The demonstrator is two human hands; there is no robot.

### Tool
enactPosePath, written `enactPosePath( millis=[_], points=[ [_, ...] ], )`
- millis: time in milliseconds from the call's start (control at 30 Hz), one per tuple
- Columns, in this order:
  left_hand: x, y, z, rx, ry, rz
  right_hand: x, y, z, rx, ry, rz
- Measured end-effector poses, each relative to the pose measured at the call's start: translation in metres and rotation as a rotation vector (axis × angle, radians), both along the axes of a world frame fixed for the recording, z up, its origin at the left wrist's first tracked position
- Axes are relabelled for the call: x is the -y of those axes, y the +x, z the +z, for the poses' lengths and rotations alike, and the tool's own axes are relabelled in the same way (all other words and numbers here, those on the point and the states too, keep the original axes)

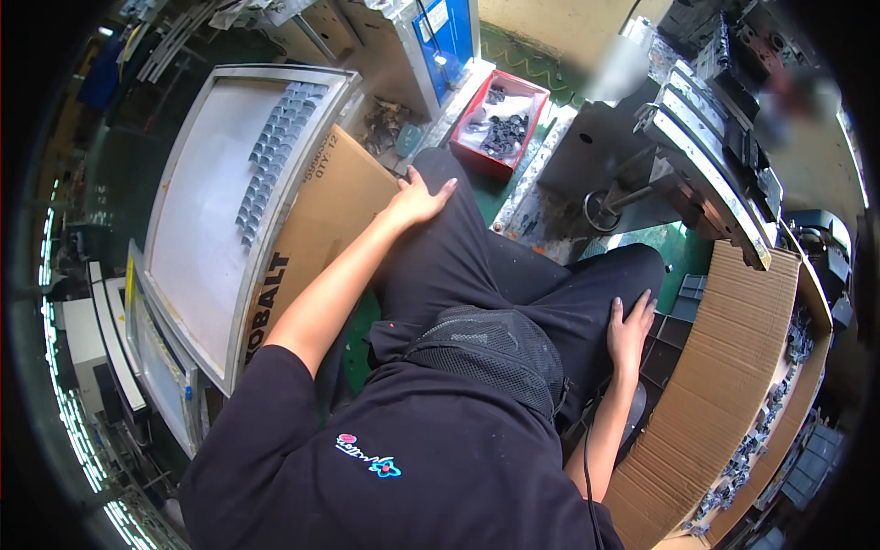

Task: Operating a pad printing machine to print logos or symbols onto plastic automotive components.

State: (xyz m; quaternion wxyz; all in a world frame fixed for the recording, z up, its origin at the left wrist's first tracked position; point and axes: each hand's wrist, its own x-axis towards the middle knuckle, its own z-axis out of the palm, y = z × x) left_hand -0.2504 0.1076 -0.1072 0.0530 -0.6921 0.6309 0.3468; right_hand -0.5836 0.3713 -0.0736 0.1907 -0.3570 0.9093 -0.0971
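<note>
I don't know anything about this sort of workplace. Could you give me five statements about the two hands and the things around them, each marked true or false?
1. The left hand rests on the person's left leg. True.
2. The right hand is gripping a screwdriver. False: the right hand rests on the right leg, and no tool shows in it.
3. The red box holds small dark parts. True.
4. The white framed panel stands on the person's right. False: the white framed panel is on the left.
5. A large brown cardboard box stands on the person's right. True.
</note>
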Motion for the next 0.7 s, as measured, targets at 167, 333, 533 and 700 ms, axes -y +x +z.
enactPosePath(
  millis=[167, 333, 533, 700],
  points=[
    [0.042, -0.01, -0.008, 0.174, -0.058, 0.05, 0.031, -0.015, -0.005, 0.052, 0.067, -0.065],
    [0.07, 0.003, -0.014, -0.02, -0.081, 0.108, 0.075, -0.057, -0.021, 0.056, 0.126, -0.217],
    [0.051, 0.002, -0.015, -0.057, -0.251, 0.058, 0.087, -0.08, -0.036, 0.065, 0.119, -0.278],
    [0.048, 0.006, -0.018, 0.013, -0.296, 0.049, 0.075, -0.072, -0.027, 0.069, 0.004, -0.268]
  ],
)
